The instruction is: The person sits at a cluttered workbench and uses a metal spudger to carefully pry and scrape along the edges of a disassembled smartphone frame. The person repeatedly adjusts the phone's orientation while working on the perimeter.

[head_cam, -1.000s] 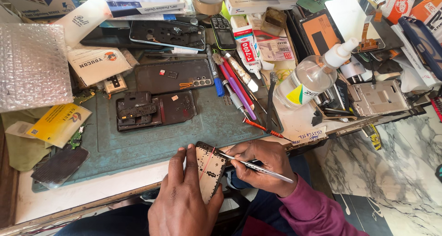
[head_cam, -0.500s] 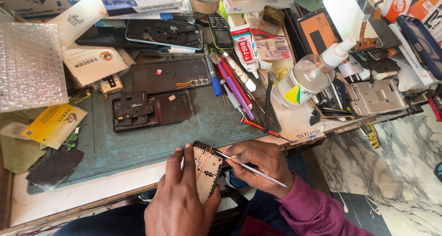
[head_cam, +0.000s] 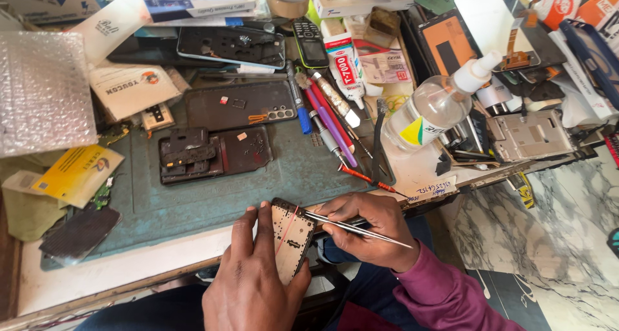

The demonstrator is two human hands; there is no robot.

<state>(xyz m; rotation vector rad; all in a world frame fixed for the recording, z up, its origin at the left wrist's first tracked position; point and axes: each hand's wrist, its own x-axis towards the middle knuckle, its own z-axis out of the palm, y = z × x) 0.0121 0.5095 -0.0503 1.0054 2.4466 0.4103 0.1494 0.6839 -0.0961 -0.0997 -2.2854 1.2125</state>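
My left hand point(head_cam: 255, 279) grips a small phone frame point(head_cam: 291, 239), pale with dark edges and a thin red wire across it, just in front of the bench's front edge. My right hand point(head_cam: 367, 222) pinches metal tweezers point(head_cam: 358, 226), their tips touching the frame's right edge. On the teal work mat point(head_cam: 213, 195) lie a disassembled phone body point(head_cam: 216, 153) and a dark back cover point(head_cam: 242, 104). A maroon sleeve covers my right forearm.
Screwdrivers and pens point(head_cam: 329, 115) lie beside the mat, a red-handled one point(head_cam: 367, 178) near my right hand. A clear spray bottle point(head_cam: 438, 105), glue tube point(head_cam: 342, 63), bubble wrap point(head_cam: 45, 89), yellow packet point(head_cam: 77, 173), metal phone chassis point(head_cam: 529, 134) and boxes crowd the bench. Marble floor lies at right.
The view has shifted slightly. My hands stay at the frame, and the tweezers remain at its right edge.
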